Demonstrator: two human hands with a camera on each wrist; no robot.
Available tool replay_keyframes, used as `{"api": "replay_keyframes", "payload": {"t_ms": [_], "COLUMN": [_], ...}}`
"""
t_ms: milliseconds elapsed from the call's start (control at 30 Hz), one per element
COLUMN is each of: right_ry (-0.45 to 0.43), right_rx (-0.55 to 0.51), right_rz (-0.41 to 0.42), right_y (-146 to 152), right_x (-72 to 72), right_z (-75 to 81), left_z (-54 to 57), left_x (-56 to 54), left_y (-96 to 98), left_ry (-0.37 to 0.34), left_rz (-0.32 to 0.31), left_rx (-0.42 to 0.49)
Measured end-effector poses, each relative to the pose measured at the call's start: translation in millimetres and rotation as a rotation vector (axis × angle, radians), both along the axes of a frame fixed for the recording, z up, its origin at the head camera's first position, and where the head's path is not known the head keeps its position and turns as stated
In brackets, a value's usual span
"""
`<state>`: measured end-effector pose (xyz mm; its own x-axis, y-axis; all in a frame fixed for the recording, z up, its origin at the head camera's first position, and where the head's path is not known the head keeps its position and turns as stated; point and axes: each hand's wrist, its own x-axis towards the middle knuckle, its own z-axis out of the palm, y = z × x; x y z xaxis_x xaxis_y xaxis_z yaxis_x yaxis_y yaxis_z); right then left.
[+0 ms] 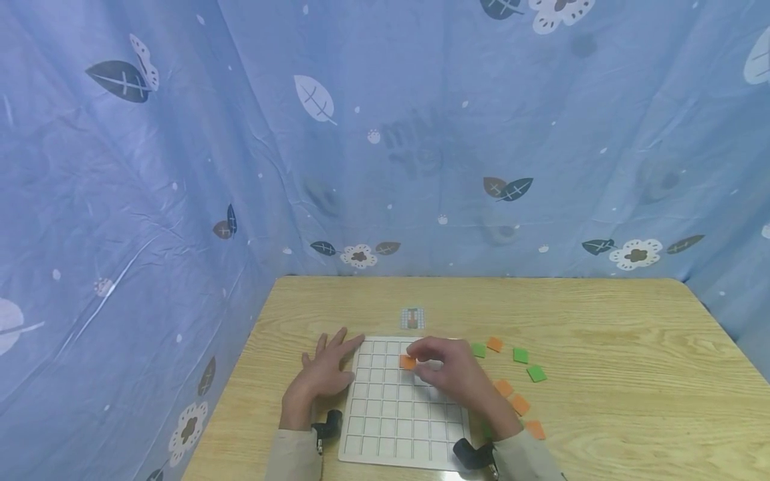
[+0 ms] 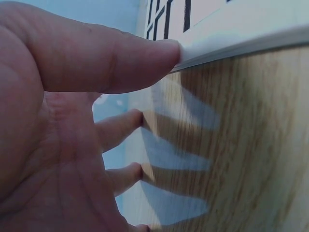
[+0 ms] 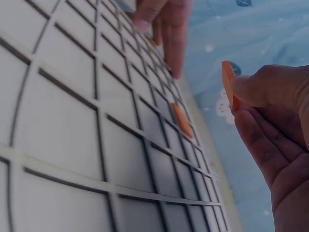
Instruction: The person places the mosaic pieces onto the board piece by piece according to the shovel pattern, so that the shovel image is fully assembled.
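A white grid board with raised square cells lies on the table. My right hand is over the board's upper right part. Between its thumb and fingers it pinches a square orange tile, clear of the board in the right wrist view. Another orange tile sits among the cells near the board's far side. My left hand rests with spread fingers at the left edge. Its thumb touches the board's rim, while the other fingertips come down on the wood.
Beyond the board lies a small printed card with a grid pattern. Loose green tiles and orange tiles are scattered to the right of the board. A blue patterned curtain hangs behind and left of the wooden table.
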<state>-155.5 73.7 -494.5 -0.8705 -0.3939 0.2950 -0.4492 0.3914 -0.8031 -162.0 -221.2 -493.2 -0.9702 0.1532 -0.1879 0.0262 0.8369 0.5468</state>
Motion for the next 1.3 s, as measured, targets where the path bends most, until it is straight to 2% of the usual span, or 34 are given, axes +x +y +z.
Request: {"api": "replay_keyframes", "payload": {"t_ms": [233, 500, 733, 1033, 1300], "right_ry": [-0.004, -0.041, 0.037, 0.08, 0.064], "right_rx": [0.0, 0.064, 0.091, 0.128, 0.133], "right_rz": [0.001, -0.04, -0.039, -0.035, -0.026], "right_y": [-10, -15, -17, -19, -20], "right_x": [-0.9, 3.7, 3.0, 2.1, 2.7], "right_z": [-15.4, -21.1, -26.7, -28.3, -26.1], "left_z": [-1.3, -1.3, 0.2, 0.4, 1.5], "left_x": [0.4, 1.0, 0.9, 0.9, 0.5], "left_y": [-0.2, -0.8, -0.3, -0.1, 0.0], "left_ry": [-0.004, -0.001, 0.0, 0.001, -0.003], "left_rz": [-0.001, -0.004, -0.005, 0.0, 0.0], "left_rx": [0.013, 0.017, 0.016, 0.018, 0.019]}}
